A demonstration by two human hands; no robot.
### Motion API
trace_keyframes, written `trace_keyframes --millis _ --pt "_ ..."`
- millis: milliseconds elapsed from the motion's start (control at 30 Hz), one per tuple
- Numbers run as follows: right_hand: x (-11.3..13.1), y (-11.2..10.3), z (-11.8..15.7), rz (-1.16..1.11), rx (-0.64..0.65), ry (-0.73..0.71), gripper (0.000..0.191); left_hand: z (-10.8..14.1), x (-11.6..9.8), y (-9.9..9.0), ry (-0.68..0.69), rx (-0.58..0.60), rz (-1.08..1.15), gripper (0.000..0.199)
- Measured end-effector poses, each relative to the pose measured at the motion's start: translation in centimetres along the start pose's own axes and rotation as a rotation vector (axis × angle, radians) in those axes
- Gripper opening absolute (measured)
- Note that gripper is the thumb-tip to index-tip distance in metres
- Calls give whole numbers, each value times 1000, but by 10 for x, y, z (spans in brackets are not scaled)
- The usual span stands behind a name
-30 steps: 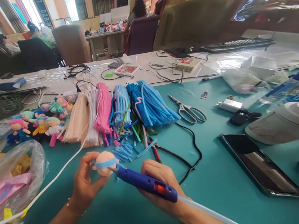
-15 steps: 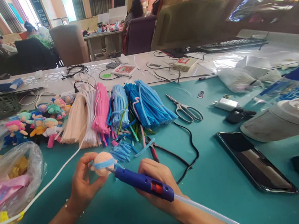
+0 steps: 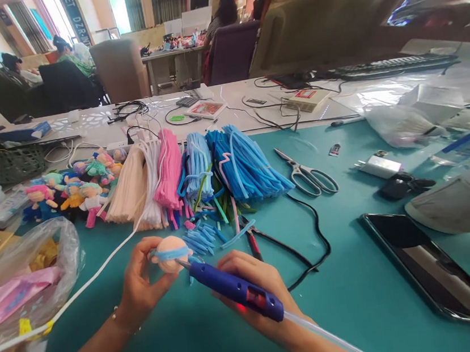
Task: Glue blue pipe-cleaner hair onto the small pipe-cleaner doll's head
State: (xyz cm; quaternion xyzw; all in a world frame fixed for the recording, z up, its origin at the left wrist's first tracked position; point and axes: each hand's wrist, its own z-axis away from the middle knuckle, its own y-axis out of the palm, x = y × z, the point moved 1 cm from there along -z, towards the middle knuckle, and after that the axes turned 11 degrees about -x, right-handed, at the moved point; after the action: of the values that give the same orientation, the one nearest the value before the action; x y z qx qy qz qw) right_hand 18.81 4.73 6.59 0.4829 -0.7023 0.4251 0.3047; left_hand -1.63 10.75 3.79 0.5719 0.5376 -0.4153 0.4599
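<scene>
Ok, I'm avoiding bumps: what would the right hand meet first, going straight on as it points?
Its dark blue glue gun would likely meet the round peach ball banded in light blue, held in the left hand; the metal tip looks at or near it, depth unclear.

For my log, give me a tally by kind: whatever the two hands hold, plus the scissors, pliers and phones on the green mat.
Peach ball with blue strip, in the left hand: 1
Glue gun, in the right hand: 1
Scissors: 1
Pliers: 1
Phone: 1
Total: 5
</scene>
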Motion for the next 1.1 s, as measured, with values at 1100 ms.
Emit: trace_keyframes --millis 1100 --pt "-13 1 -1 -388 8 738 35 -9 -1 3 -243 87 214 39"
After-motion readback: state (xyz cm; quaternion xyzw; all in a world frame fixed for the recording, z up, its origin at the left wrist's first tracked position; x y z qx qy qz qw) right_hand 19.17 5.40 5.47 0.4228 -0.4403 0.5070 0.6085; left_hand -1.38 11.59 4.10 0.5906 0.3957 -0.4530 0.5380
